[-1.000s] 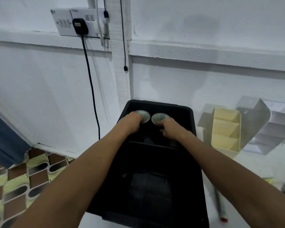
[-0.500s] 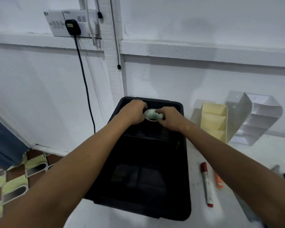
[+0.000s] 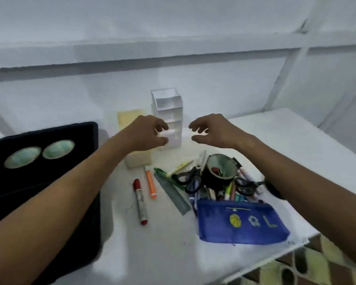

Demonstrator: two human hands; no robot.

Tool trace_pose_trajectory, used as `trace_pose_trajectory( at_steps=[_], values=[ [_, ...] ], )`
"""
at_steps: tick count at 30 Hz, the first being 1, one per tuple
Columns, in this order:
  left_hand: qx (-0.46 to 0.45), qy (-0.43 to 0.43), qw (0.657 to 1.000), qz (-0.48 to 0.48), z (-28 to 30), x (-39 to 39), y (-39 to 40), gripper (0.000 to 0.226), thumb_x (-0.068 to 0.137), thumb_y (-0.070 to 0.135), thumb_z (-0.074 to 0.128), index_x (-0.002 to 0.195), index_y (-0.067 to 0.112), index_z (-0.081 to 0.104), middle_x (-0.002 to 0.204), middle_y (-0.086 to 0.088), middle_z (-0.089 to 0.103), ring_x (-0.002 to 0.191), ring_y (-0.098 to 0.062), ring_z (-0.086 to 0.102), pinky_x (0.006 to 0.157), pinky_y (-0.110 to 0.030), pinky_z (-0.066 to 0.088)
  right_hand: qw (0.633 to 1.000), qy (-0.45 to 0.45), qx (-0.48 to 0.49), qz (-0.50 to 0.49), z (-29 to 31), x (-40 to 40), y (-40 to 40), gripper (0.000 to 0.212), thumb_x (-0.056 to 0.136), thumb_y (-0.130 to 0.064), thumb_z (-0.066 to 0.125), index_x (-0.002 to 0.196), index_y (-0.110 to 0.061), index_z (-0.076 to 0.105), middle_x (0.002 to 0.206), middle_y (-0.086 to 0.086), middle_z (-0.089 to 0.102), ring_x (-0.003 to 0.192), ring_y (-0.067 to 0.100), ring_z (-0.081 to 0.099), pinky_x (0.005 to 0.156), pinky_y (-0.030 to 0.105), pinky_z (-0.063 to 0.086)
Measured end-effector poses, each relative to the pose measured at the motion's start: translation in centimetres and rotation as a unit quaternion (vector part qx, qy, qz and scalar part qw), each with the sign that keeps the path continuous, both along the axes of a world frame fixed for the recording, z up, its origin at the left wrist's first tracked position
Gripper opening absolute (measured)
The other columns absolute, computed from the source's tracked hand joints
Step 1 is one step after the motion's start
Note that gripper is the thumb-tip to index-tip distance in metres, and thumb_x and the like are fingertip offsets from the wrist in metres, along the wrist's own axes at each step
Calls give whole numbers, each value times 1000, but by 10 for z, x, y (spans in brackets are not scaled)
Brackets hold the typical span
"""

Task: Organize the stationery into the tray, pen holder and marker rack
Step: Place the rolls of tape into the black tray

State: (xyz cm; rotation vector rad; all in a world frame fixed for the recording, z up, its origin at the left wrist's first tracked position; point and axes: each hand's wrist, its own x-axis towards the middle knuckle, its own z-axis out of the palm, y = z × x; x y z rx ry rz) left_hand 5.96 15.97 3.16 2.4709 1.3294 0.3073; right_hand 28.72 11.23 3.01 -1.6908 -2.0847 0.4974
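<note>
tape rolls (image 3: 41, 153): 2 in tray (image 3: 49, 182) | scissors (image 3: 190, 177): 2 | fingers (image 3: 162, 125): spread, empty

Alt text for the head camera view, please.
Both hands, left hand and right hand, reach empty toward a white marker rack on a white table. A black tray holding two tape rolls lies left; markers, scissors and a blue pencil pouch lie nearer.

Tray (image 3: 49, 182) at table's (image 3: 296, 145) left edge holds two tape rolls (image 3: 41, 154); rack (image 3: 169, 112) behind centre; pouch (image 3: 240, 222) near front edge.
</note>
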Motion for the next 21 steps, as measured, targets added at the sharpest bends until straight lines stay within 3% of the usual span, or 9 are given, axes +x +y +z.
trace_pose_trajectory(
  at_steps=[5, 10, 15, 18, 21],
  values=[
    [-52, 23, 994, -96, -21, 89, -20, 43, 83, 37, 71, 122, 21, 64, 116, 2, 66, 94, -12, 65, 81, -21, 44, 994, -42, -71, -70, -18, 97, -47, 32, 80, -25, 71, 111, -17, 66, 99, -3, 68, 86, 13, 65, 81, 24, 50],
    [-52, 35, 984, -167, -37, 136, -42, 40, 80, 46, 71, 113, 24, 69, 107, 8, 68, 91, -6, 59, 81, -22, 45, 985, -67, -96, -127, -41, 157, -87, 14, 77, -29, 74, 83, -19, 67, 76, -8, 64, 73, 13, 60, 67, 22, 46],
    [-28, 42, 975, -218, -48, 142, -54, 37, 77, 56, 70, 100, 28, 72, 94, 9, 63, 88, -8, 58, 79, -26, 45, 978, -58, -127, -153, -62, 184, -120, 29, 71, -45, 76, 75, -19, 64, 73, -5, 66, 69, 11, 60, 64, 27, 48],
    [-29, 97, 964, -245, -54, 143, -56, 54, 70, 70, 61, 94, 22, 72, 91, 8, 66, 82, -10, 60, 76, -32, 50, 981, -41, -121, -147, -67, 186, -133, 35, 68, -46, 78, 74, -17, 59, 71, -3, 64, 66, 13, 57, 61, 26, 46],
    [-9, 148, 955, -258, -57, 141, -54, 45, 73, 59, 66, 95, 20, 71, 92, 3, 67, 79, -14, 60, 75, -37, 51, 981, -66, -125, -132, -70, 185, -140, 38, 68, -41, 79, 79, -11, 59, 76, -2, 62, 68, 14, 57, 61, 24, 47]
  ],
)
